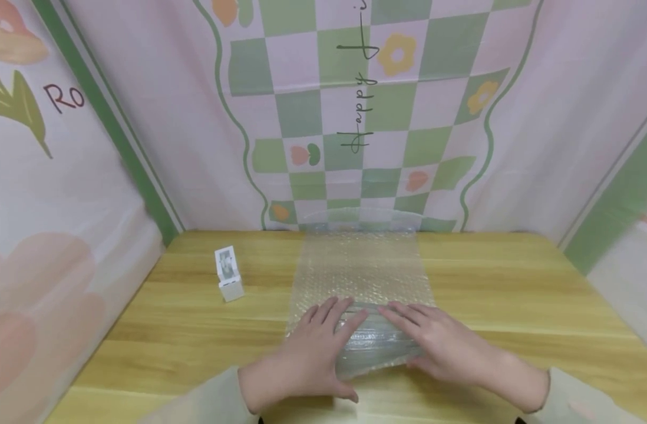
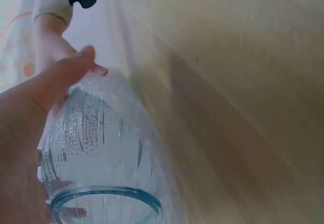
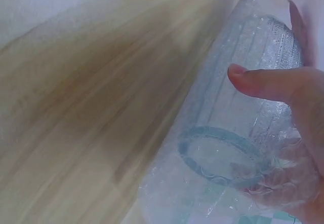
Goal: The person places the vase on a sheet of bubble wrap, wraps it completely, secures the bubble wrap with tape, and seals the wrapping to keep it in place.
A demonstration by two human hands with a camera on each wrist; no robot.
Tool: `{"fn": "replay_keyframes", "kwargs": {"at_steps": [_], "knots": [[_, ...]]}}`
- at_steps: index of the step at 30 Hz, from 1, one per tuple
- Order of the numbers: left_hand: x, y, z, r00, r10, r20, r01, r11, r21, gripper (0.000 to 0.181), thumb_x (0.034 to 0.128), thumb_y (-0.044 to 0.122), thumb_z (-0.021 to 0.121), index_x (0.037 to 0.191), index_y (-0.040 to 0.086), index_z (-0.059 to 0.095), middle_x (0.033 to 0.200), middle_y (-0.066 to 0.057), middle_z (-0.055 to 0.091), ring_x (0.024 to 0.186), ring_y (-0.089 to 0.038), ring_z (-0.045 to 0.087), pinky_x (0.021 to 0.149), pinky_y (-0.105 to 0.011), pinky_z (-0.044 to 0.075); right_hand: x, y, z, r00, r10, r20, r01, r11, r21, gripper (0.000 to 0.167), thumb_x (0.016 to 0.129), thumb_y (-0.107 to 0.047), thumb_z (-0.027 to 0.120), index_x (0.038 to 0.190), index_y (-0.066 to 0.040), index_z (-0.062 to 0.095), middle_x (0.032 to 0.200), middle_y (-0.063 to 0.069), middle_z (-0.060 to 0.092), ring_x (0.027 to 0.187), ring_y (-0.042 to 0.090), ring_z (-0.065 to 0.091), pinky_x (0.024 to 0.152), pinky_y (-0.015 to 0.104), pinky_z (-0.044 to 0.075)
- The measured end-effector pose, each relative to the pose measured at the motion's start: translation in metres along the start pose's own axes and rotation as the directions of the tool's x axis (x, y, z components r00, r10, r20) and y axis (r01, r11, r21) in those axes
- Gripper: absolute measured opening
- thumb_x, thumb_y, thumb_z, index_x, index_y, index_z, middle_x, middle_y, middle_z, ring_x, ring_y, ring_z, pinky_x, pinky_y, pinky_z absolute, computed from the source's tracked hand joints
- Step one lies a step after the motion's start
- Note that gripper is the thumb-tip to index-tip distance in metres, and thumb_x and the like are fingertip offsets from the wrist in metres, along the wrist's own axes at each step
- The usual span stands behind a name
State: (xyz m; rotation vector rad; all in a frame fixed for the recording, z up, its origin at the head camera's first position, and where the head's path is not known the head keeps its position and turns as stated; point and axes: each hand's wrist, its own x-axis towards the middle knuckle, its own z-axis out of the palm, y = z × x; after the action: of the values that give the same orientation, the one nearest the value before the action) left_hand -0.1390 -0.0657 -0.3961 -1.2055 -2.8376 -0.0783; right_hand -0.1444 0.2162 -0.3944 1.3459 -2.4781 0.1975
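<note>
A clear ribbed glass vessel (image 1: pixel 373 338) lies on its side at the near end of a long sheet of bubble wrap (image 1: pixel 357 265). Whether it is a cup or a vase I cannot tell. My left hand (image 1: pixel 307 353) holds its left end, with fingers over the far side and thumb on the near side. At the other end, my right hand (image 1: pixel 451 344) grips the glass through the wrap. The right wrist view shows the thumb (image 3: pixel 258 83) across the wrapped side, with blurred fingers beyond. In the left wrist view, a thick round glass edge (image 2: pixel 104 191) sticks out uncovered.
A small white box-like thing (image 1: pixel 230 275) stands at the left on the wooden table (image 1: pixel 180 330). The wrap's far end reaches the table's back edge and curls up against the patterned curtain (image 1: pixel 350 118). More curtain hangs at both sides.
</note>
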Motion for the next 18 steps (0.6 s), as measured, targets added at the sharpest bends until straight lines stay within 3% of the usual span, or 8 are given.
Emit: {"fn": "replay_keyframes", "kwargs": {"at_steps": [11,18], "knots": [[-0.008,0.008,0.009,1.000,-0.012,-0.019,0.015,0.993,0.118,0.141,0.0635,0.074,0.083,0.166,0.017,0.006,0.168,-0.017,0.012,0.151,-0.044,0.020,0.116,-0.060,0.032,0.002,0.001,-0.003,0.999,0.029,0.046,-0.030,0.999,0.015,0.106,0.070,-0.028,0.094,0.157,-0.005,0.038,0.140,0.022,0.059,0.118,0.034,0.063,0.094,0.053,0.056],[-0.007,0.007,0.014,0.994,0.011,-0.111,0.011,0.982,0.191,0.116,0.0741,0.040,0.089,0.163,0.013,0.019,0.162,-0.018,0.025,0.145,-0.043,0.033,0.112,-0.057,0.041,0.003,0.001,-0.004,0.997,0.039,0.061,-0.041,0.999,0.025,0.103,0.072,-0.027,0.093,0.157,-0.005,0.038,0.141,0.023,0.057,0.119,0.036,0.063,0.094,0.055,0.055]]}}
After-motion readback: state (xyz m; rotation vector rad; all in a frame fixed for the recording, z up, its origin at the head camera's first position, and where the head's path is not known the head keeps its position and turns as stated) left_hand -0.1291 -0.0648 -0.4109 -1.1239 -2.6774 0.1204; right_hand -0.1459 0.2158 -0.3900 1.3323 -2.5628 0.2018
